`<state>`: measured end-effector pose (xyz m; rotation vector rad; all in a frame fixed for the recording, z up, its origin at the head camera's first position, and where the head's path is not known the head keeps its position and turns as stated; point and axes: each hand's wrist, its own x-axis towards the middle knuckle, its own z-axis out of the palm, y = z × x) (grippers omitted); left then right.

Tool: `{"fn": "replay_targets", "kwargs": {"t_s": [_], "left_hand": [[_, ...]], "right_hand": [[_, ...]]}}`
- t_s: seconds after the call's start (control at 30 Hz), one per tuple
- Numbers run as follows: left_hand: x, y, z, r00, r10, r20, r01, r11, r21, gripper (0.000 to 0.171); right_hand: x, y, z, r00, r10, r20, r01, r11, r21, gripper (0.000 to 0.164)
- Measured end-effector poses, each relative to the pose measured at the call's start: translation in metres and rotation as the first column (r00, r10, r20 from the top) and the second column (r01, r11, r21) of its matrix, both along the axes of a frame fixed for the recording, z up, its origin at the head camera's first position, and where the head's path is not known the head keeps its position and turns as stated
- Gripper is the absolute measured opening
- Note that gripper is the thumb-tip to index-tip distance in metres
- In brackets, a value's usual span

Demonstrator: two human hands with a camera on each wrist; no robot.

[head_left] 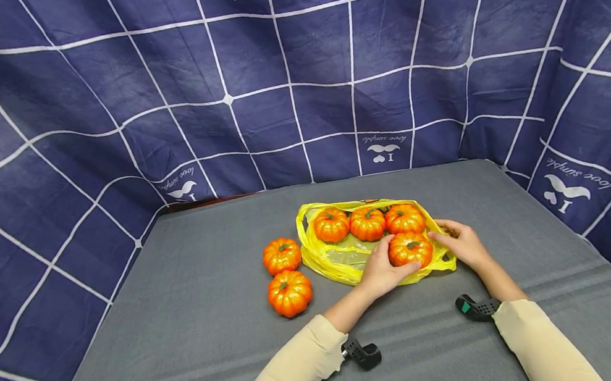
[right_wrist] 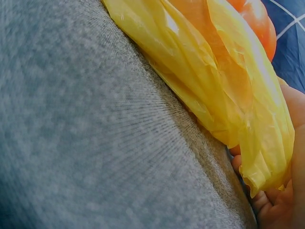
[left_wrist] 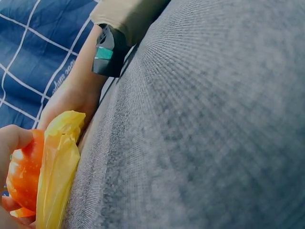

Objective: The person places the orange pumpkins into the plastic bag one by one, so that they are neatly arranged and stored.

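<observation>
In the head view my left hand (head_left: 380, 273) grips a small orange toy pumpkin (head_left: 410, 250), thumb and fingers on either side of it. This pumpkin is at the near right part of an open yellow plastic bag (head_left: 321, 262) lying on the table. My right hand (head_left: 467, 247) holds the bag's right edge, the thumb at the rim. Along the bag's far side sit three more pumpkins (head_left: 367, 224) in a row. The left wrist view shows the held pumpkin (left_wrist: 25, 174) behind the yellow plastic (left_wrist: 59, 167). Bunched plastic (right_wrist: 257, 129) partly hides the right fingers in the right wrist view.
Two more pumpkins, one farther (head_left: 282, 255) and one nearer (head_left: 290, 294), stand on the grey table cover (head_left: 195, 314) left of the bag. A blue curtain with white lines (head_left: 325, 114) hangs behind and along both sides.
</observation>
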<state>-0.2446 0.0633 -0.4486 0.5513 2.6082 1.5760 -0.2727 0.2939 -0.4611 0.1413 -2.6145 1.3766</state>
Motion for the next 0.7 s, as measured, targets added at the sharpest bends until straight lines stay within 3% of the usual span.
{"fn": "replay_targets", "kwargs": {"t_s": [0.43, 0.7], "left_hand": [[-0.002, -0.002, 0.005, 1.000, -0.018, -0.001, 0.017, 0.998, -0.052, 0.088], [-0.001, -0.016, 0.020, 0.999, -0.040, -0.019, 0.040, 0.999, -0.023, 0.083]], "right_hand": [[0.001, -0.002, 0.000, 1.000, 0.021, -0.020, -0.021, 1.000, -0.014, 0.049], [0.000, -0.001, -0.002, 0.999, 0.024, -0.038, -0.026, 0.999, -0.030, 0.047]]}}
